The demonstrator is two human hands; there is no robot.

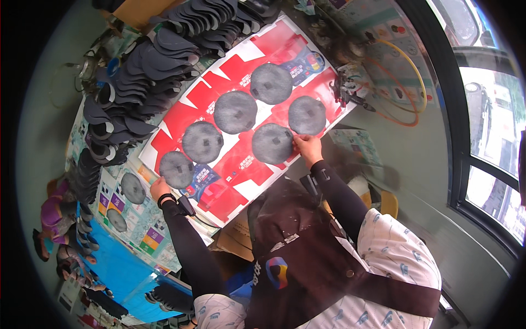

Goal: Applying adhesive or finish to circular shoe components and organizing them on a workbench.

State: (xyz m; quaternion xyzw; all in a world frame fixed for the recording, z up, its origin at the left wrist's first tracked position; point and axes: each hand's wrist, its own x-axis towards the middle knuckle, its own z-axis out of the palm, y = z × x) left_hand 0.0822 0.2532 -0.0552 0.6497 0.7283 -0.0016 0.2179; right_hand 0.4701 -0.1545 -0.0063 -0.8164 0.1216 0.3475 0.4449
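Several grey, fuzzy round pieces lie on a red and white printed cardboard sheet point(233, 206); most have a small dark square patch. My left hand point(160, 189) has its fingers closed at the rim of the lowest left round piece point(176, 169), by the sheet's edge. At the sheet's right edge, my right hand point(309, 148) pinches the rim of another round piece point(269, 143). Just above that hand lies a separate round piece point(307, 112). The undersides of both hands' fingertips are hidden.
Long stacks of dark curved pieces point(145, 66) line the table's far left side. Two more grey round pieces point(133, 188) rest on the patterned table cover. Beyond the sheet's right corner stands a black tool point(342, 90) with yellow and orange hoses. Other people work at far left.
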